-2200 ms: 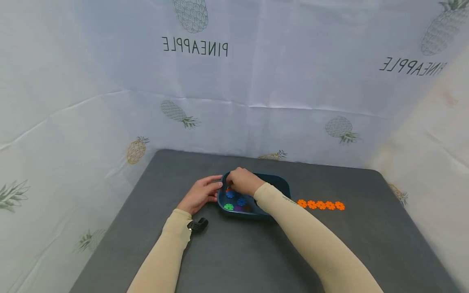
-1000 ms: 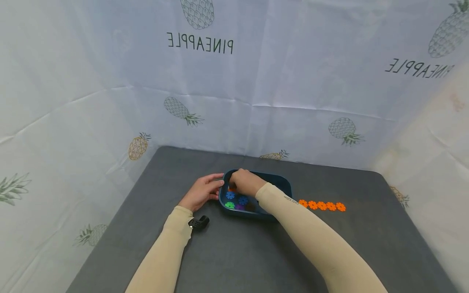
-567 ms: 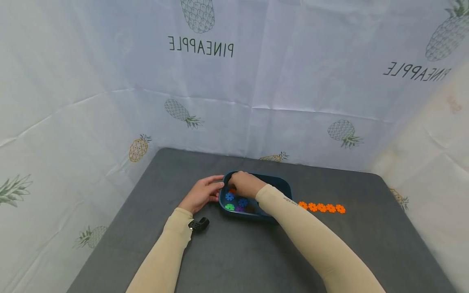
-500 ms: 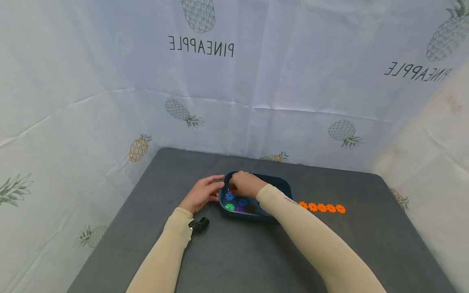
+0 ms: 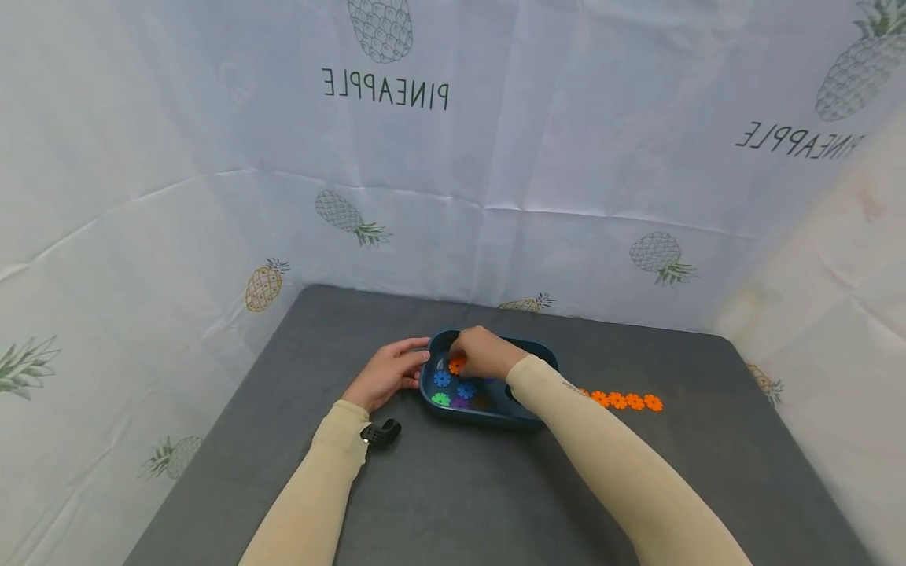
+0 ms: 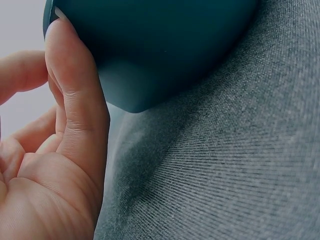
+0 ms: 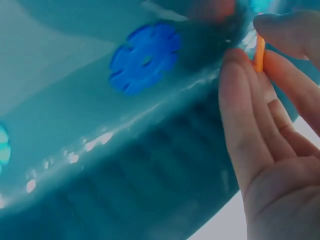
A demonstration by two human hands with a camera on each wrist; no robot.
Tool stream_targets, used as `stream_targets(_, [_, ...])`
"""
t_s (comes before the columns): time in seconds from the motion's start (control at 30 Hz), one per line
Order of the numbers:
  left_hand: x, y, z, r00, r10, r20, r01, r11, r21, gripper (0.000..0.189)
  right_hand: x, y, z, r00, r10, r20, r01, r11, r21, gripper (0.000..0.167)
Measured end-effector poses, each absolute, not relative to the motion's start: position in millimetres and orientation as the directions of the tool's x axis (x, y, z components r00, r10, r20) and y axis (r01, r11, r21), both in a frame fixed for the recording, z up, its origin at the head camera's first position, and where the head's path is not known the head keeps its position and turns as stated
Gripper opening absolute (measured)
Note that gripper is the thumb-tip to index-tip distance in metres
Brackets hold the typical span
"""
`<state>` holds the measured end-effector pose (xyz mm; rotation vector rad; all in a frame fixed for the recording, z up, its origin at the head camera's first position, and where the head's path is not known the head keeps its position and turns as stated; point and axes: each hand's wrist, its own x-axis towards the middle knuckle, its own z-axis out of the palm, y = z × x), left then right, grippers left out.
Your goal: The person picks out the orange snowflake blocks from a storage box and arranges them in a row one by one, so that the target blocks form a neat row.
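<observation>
My right hand [image 5: 487,354] reaches into the dark teal tray [image 5: 481,418] and pinches an orange flower-shaped interlocking disc [image 5: 456,366]. In the right wrist view that orange disc [image 7: 259,53] is edge-on between thumb and finger. Near it on the tray floor lies a blue disc [image 7: 145,58]. Head view shows blue discs [image 5: 442,379], a green disc [image 5: 440,399] and a purple one [image 5: 460,403] towards the tray's left end. My left hand [image 5: 385,373] rests against the tray's left end, fingers mostly extended; its thumb [image 6: 75,85] touches the rim in the left wrist view.
A row of several orange discs [image 5: 617,401] lies on the grey table right of the tray, partly behind my right sleeve [image 5: 602,448]. A black wristband [image 5: 382,432] is at my left wrist. Pineapple-printed white cloth [image 5: 453,157] hangs around the table.
My right hand has shifted slightly right from the tray's far left corner, and an orange disc now shows clearly at its fingertips. The left hand stays at the tray's end.
</observation>
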<state>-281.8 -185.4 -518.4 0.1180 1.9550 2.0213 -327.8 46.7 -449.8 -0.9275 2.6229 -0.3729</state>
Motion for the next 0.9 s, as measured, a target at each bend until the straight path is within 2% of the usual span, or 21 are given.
stream_targets(0.17, [-282.4, -182.1, -519.1, -0.938, 0.299, -0.178, -0.189, -0.008, 0.982, 0.053, -324.4, 57.1, -445.7, -0.756, -0.625, -0.197, -0.477, 0.731, -0.489, 0.032])
stream_targets(0.33, [-283.6, -182.8, -521.0, -0.938, 0.297, -0.181, -0.192, -0.01, 0.981, 0.055, -321.0, 66.7, -437.1, -0.773, -0.617, -0.146, -0.434, 0.683, -0.588, 0.029])
stream_targets(0.63, [-284.3, -181.9, -521.2, -0.937, 0.303, -0.172, -0.176, 0.015, 0.984, 0.057, -307.4, 102.6, -419.1, -0.83, -0.554, -0.065, -0.377, 0.644, -0.666, 0.03])
stream_targets(0.9, [-279.0, -182.1, -521.0, -0.937, 0.31, -0.16, -0.163, 0.016, 0.986, 0.062, -287.2, 170.3, -421.5, -0.908, -0.417, 0.046, -0.316, 0.608, -0.728, 0.031])
